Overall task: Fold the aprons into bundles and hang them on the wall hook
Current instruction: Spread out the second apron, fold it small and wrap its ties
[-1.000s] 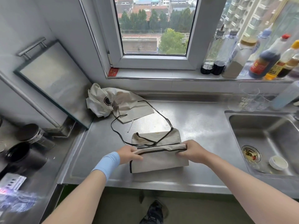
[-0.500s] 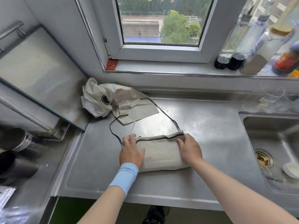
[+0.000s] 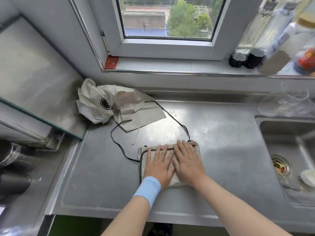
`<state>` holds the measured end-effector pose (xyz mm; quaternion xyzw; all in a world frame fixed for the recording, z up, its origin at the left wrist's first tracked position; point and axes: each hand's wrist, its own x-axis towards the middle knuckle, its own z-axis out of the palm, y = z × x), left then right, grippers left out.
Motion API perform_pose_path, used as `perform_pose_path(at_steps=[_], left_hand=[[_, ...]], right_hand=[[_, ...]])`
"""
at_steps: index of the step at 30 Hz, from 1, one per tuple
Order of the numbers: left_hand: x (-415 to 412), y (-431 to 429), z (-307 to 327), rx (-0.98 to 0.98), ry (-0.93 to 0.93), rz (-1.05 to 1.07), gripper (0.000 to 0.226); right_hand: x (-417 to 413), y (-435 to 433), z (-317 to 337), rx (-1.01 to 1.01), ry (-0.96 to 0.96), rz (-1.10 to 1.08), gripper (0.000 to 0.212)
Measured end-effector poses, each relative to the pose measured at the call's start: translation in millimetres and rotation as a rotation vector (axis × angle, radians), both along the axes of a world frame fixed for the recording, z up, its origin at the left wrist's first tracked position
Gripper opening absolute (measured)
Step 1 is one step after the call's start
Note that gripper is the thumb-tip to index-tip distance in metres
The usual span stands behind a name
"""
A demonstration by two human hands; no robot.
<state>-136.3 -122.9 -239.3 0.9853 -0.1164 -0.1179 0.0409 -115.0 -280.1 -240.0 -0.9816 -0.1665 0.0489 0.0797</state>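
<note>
Over at the sink (image 3: 289,143) on the right: the strainer (image 3: 280,166) holds food scraps, and a small white dish (image 3: 308,177) sits in the basin just beside it. Clear glasses (image 3: 286,104) stand behind the sink, too blurred to tell if anything is in them. Up on the sill (image 3: 170,65), two bottles (image 3: 245,57) show dark liquid at the bottom.

Now the action. The apron (image 3: 175,182) lies folded into a flat rectangle near the front of the counter (image 3: 230,150). Its long axis runs left to right along the counter's front edge, with black trim down its left side and across the far side. Left hand (image 3: 158,166) and right hand (image 3: 187,160) lie flat on top, fingers straight, pressing down, side by side and touching. A black strap (image 3: 117,143) trails off the bundle towards the back left. There a second apron (image 3: 122,106) lies crumpled in the corner.
</note>
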Motion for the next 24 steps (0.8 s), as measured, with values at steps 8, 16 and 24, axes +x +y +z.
perform_pose_path(at_steps=[8, 16, 24], left_hand=[[0, 58, -22, 0.001, -0.069, 0.041, 0.068], [4, 10, 8, 0.128, -0.067, 0.147, 0.072], [-13, -7, -10, -0.042, -0.019, 0.021, 0.06]], right_hand=[[5, -25, -10, -0.018, 0.016, 0.009, 0.077], [9, -21, -8, -0.115, -0.008, 0.016, 0.076], [-18, -2, -22, 0.016, 0.02, -0.1, 0.064]])
